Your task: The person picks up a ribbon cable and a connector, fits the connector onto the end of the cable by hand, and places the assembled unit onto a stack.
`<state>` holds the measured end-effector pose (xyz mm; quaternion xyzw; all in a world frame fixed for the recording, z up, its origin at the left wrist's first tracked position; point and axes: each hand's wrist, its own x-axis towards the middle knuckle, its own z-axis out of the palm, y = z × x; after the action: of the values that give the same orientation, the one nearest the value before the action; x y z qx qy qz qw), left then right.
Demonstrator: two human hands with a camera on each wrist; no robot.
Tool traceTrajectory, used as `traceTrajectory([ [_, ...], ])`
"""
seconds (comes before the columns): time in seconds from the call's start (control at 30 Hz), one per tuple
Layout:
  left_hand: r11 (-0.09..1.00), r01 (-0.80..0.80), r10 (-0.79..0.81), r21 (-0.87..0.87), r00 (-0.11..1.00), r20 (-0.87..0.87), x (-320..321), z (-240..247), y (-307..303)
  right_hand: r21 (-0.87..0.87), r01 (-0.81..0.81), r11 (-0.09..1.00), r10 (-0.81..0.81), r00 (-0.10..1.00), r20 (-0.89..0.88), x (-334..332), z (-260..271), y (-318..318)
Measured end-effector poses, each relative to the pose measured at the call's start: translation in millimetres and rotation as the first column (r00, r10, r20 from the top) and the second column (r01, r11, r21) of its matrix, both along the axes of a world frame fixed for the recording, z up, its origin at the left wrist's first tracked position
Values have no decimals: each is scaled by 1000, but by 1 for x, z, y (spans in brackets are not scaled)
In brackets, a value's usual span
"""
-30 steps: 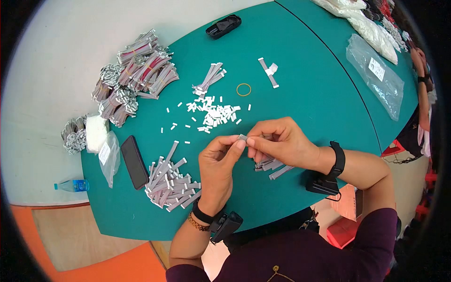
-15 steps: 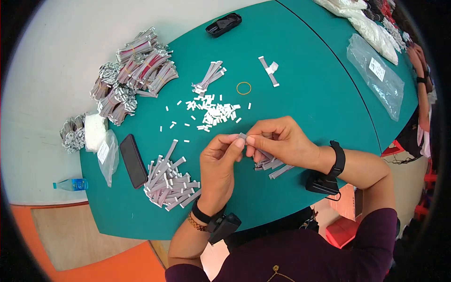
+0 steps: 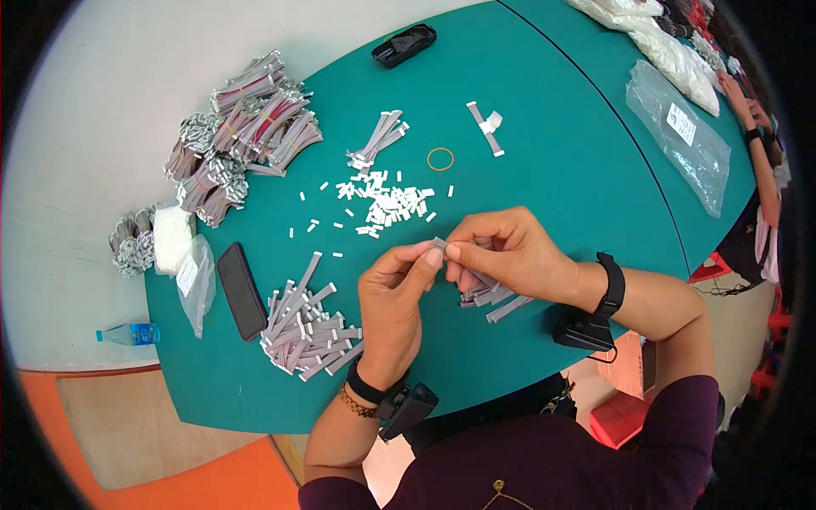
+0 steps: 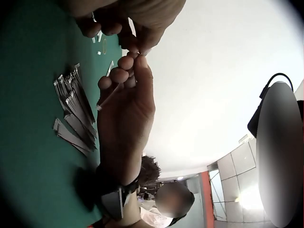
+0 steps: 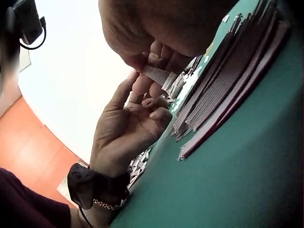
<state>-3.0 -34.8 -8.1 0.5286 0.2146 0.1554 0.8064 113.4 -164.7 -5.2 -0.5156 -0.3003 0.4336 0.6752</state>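
At the tips of both hands, in front of the person, is a short grey ribbon cable (image 5: 156,74) with a white connector (image 5: 168,81) on its end. The left hand (image 3: 393,302) pinches the cable's end between thumb and forefinger. From the other side the right hand (image 3: 514,255) pinches it too, fingertips against the left hand's. Fingers hide most of the cable in the head view. Under the right hand lies a stack of grey ribbon cables (image 5: 228,78). Left of the left hand is a loose heap of short ribbon cables (image 3: 310,340).
Small white pieces (image 3: 395,206) are scattered beyond the hands on the green table (image 3: 552,170). Bundled cables (image 3: 263,119), a phone (image 3: 243,291), a water bottle (image 3: 129,334) and a white bag (image 3: 174,241) are at the left. A rubber band (image 3: 440,160) and plastic bag (image 3: 680,144) lie farther off.
Both hands stay nearly still, holding the same cable, which tilts slightly between the fingertips. At the far right, another person's arm has shifted.
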Motion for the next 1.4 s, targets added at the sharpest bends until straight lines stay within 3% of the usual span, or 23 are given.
traceTrajectory([
  [0.2, 992, -37, 35, 124, 999, 20, -1, 2, -1, 8, 0, 1000, 0, 1000, 16, 0, -1, -1],
  [0.6, 983, -28, 29, 180, 1000, -5, 0, 5, 3, -29, -10, 1000, 10, 1000, 21, -3, 3, -1],
  [1.0, 989, -14, 11, 148, 1000, 22, 0, 3, 2, -111, -39, 993, 52, 993, 110, -3, 6, -1],
  [1.2, 997, 73, -73, 6, 997, -22, 1, 2, 5, -73, -23, 997, 25, 999, 39, -1, 2, 0],
  [1.3, 989, 94, -87, 118, 994, -61, 0, 4, 8, -80, -28, 996, 31, 999, 38, 1, 1, -1],
  [1.4, 994, 92, -91, 63, 996, -24, 2, 3, 10, -94, -35, 995, 38, 999, 32, 2, 2, -1],
])
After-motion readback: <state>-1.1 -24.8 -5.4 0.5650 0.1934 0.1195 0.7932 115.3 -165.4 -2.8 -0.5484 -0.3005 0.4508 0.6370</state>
